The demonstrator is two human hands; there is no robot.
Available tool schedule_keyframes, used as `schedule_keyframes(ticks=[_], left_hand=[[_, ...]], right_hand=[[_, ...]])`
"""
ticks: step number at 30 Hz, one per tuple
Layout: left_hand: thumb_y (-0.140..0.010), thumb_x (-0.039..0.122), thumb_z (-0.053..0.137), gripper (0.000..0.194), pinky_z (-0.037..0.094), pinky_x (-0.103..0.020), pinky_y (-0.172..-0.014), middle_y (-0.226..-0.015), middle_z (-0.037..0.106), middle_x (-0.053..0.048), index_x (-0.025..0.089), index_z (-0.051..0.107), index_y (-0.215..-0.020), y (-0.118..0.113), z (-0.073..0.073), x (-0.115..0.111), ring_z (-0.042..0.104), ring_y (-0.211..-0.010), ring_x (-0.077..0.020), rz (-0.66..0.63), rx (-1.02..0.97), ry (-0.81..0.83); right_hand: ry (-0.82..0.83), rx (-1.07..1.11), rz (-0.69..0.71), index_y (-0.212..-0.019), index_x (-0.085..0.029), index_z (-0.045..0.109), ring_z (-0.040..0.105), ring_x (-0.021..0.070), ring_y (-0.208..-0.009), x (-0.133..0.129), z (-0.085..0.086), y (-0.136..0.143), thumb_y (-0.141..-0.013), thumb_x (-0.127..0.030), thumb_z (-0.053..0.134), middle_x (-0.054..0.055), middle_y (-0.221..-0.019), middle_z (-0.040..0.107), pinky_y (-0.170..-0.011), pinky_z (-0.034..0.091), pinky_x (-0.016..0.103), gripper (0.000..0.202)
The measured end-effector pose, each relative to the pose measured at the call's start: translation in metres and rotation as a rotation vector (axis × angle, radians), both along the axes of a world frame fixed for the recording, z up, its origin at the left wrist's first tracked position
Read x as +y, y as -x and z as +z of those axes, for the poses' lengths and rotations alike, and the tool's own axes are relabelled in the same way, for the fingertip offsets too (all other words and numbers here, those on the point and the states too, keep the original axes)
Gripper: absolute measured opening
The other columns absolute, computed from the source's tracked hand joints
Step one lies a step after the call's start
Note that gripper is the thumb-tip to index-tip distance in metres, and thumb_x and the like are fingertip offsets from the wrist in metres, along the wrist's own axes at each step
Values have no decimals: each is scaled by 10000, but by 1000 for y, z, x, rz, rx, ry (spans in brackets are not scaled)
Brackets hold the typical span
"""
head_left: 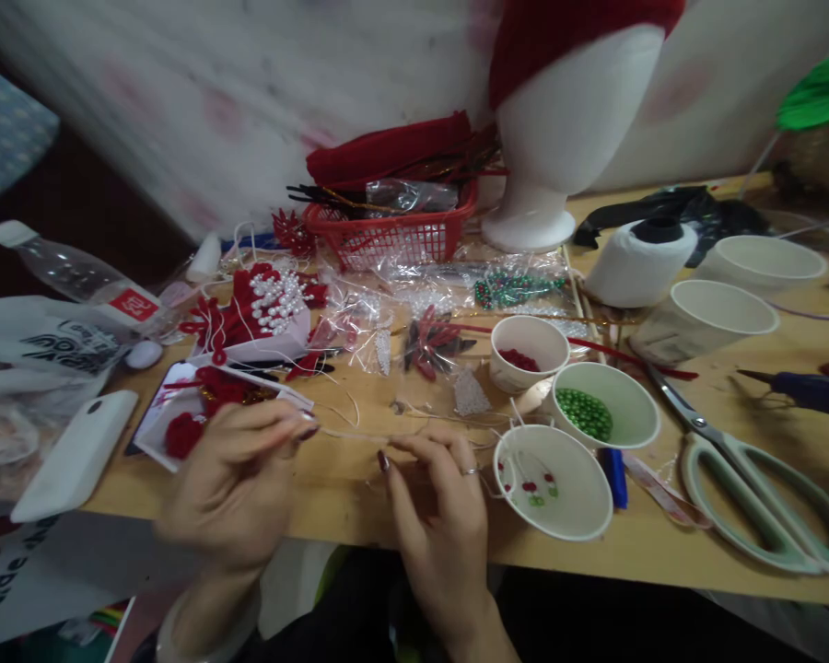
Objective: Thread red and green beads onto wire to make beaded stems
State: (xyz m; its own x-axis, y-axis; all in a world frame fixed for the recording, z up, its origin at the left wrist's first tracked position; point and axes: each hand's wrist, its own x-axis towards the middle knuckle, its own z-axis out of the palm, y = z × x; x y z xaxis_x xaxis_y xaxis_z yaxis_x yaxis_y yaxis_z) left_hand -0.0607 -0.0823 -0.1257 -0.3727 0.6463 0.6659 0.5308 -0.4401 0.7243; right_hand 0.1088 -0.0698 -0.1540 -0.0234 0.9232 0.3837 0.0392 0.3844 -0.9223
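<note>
My left hand (239,483), slightly blurred, pinches one end of a thin pale thread (352,435) between thumb and forefinger. The thread runs across to my right hand (438,506), where it meets the fingertips; a ring is on one finger. My right thumb and forefinger are close to each other, low over the table. Just right of that hand stands a white cup (580,516) with threads carrying red and green beads inside. Behind it are a cup of green beads (584,414) and a cup of dark red beads (518,359).
Large scissors (697,424) lie at the right, near a blue-handled tool (811,391). A red basket (393,238), a white mannequin head (573,120) and a thread spool (639,267) stand behind. At left are a bottle (83,272) and a white phone-like object (75,456).
</note>
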Motion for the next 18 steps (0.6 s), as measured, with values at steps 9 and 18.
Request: schedule_keyframes(ticks=[9, 18], left_hand=[[-689, 253, 856, 168, 568, -174, -577, -745, 737, -22, 178, 706, -678, -47, -10, 6, 696, -657, -116, -288, -573, 371], [-562, 288, 927, 296, 495, -121, -475, -621, 655, 27, 162, 661, -592, -54, -7, 12, 597, -518, -57, -381, -907, 486]], right_hand=[[80, 110, 209, -1011, -256, 694, 611, 174, -986, 3, 1, -6, -919, -108, 577, 31, -1018, 625, -855, 509, 311, 210], [74, 139, 208, -953, -258, 683, 603, 159, -939, 3, 2, -7, -915, -80, 572, 14, -988, 619, -821, 489, 297, 213]])
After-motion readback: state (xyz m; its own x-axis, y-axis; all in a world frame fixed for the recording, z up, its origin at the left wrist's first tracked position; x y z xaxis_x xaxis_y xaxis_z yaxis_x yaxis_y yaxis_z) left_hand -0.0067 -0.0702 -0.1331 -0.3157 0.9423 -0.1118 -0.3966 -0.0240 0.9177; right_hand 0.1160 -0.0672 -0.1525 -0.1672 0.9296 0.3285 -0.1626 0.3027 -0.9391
